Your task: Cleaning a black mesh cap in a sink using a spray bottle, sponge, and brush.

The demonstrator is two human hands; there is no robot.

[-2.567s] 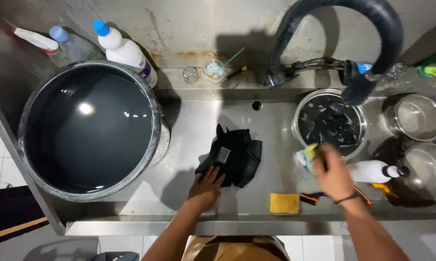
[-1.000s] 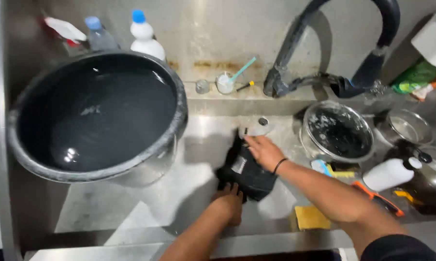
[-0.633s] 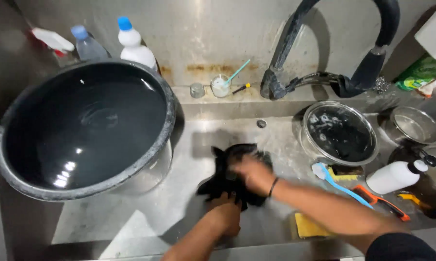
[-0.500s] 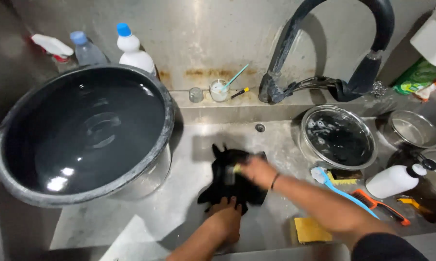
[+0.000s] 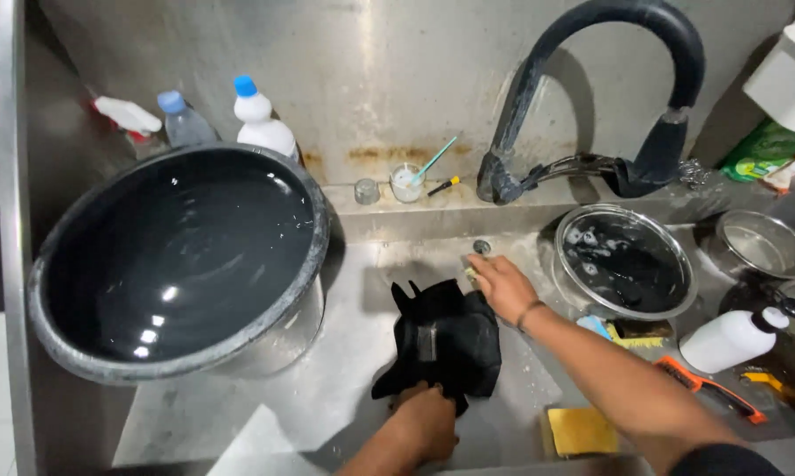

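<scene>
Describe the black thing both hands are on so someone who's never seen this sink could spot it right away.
Start at the big dark pot filling the left of the steel sink. Just right of it, on the sink floor, lies a crumpled black cloth item, the left hand at its near edge and the right hand at its far corner. It is the only soft, dark thing among hard pots and bottles.

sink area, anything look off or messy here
A rusty brown stain streaks the steel back wall above the ledge, beside the faucet. A black cloth lies crumpled on the sink floor between the left hand and right hand. Nothing looks spilled.
</scene>
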